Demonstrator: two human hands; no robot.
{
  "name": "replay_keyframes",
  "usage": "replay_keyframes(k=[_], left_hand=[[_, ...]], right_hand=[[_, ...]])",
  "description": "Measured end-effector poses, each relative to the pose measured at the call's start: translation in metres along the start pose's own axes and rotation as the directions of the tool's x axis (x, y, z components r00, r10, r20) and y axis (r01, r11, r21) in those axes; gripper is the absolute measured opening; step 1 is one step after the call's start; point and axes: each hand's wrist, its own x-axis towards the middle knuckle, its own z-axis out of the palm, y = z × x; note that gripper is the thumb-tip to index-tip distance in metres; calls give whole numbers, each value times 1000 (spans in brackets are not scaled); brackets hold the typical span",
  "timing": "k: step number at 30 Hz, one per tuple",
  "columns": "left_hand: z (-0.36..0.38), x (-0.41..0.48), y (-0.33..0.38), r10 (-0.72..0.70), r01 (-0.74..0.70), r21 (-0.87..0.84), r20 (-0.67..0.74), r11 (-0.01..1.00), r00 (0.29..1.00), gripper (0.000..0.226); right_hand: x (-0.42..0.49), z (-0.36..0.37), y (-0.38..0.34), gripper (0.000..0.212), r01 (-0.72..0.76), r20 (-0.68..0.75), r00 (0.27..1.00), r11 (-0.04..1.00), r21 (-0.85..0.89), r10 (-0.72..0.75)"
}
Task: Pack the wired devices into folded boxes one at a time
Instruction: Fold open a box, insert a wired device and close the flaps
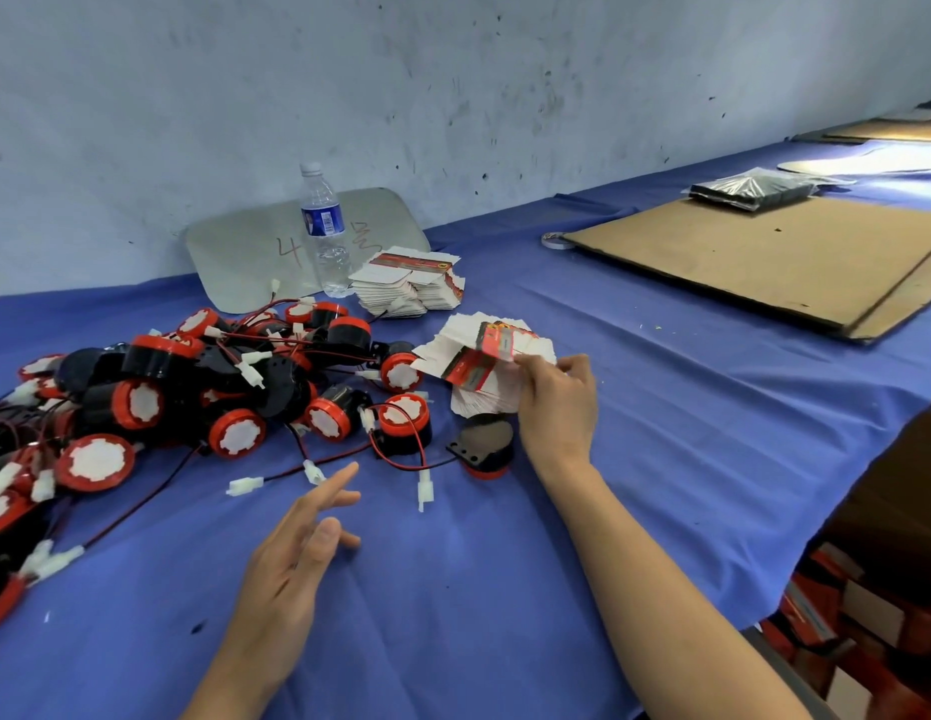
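Your right hand (557, 397) is at the near stack of flat boxes (479, 402), left hand (297, 537) free.
You pinch the top flat box (497, 343) between thumb and fingers; your left hand hovers open, fingers spread, over the blue cloth (505, 589). One wired device (484, 449) lies face down just beside your right wrist, with the tangled device pile (193, 387) to the left. Farther back, a second box stack (409, 285) sits by the water bottle (326, 226); a cardboard sheet (764, 257) lies far right.
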Motion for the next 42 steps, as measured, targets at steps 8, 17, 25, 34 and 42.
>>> replay_keyframes(k=[8,17,25,34,42], left_hand=[[1,-1,-2,-3,3,-10,4,1000,1000,43],[2,2,-1,24,-28,-39,-99,999,995,57],[2,8,9,30,-91,-251,-237,964,971,73],[3,6,-1,72,-141,-171,-358,975,931,81],[-1,6,-2,281,-352,-65,-473,934,835,66]], right_hand=[[8,-4,8,8,-188,-269,911,897,400,311],[7,-25,-10,20,-471,471,882,-9,882,2],[-36,-11,-48,24,-425,606,679,451,785,-414],[-42,-19,-58,57,-445,631,681,475,759,-371],[-56,4,-57,53,-589,784,494,518,620,-377]])
